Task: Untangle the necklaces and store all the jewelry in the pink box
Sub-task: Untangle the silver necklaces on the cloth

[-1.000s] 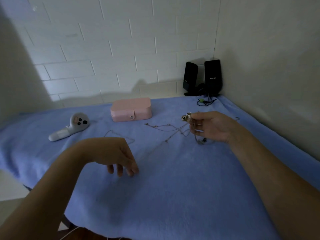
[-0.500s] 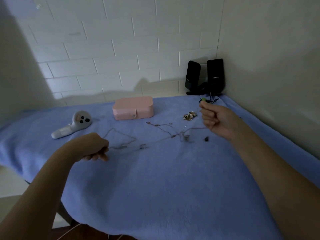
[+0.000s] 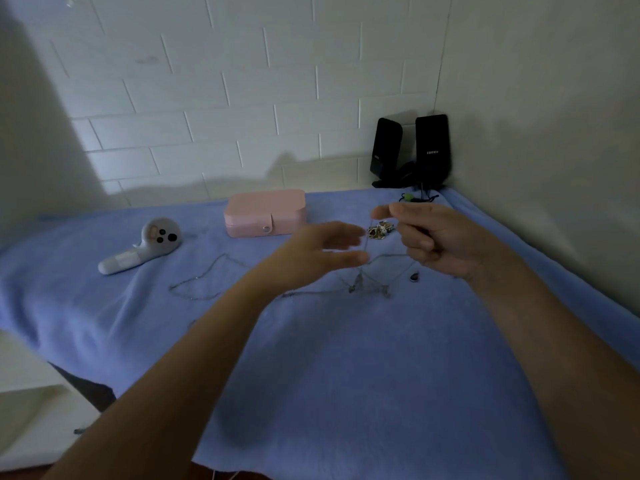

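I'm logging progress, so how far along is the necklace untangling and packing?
Nothing looks finished: the pink box is closed, with jewelry out on the blue cloth. In hand: the right hand pinches a lifted strand of the tangled necklaces, the left hand open beside it. Left: clearing the knot, then boxing everything, including the small jewelry pile and small dark piece.
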